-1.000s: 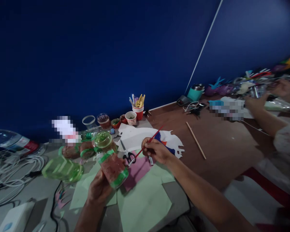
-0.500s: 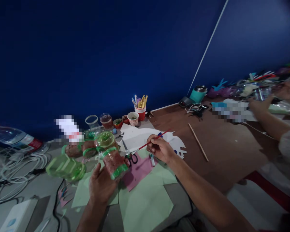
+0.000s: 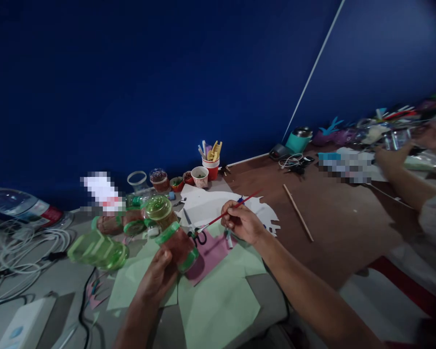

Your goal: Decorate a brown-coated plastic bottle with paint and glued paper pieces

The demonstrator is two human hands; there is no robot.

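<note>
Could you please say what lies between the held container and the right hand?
The head view shows part of the red brush, with scissors and pink paper beneath.

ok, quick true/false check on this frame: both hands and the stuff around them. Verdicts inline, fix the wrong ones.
1. The left hand holds a brown cylindrical container with green bands. True.
2. The right hand holds black-handled metal scissors. False: the right hand holds a thin red-handled brush.
3. The pale wooden stick lies on the white paper cut-out. False: the stick lies on the brown tabletop.
4. Yellow plastic tools stand in a stack of red-and-white cups. True.
5. The see-through green plastic bottle stands upright. False: the bottle lies on its side.
</note>
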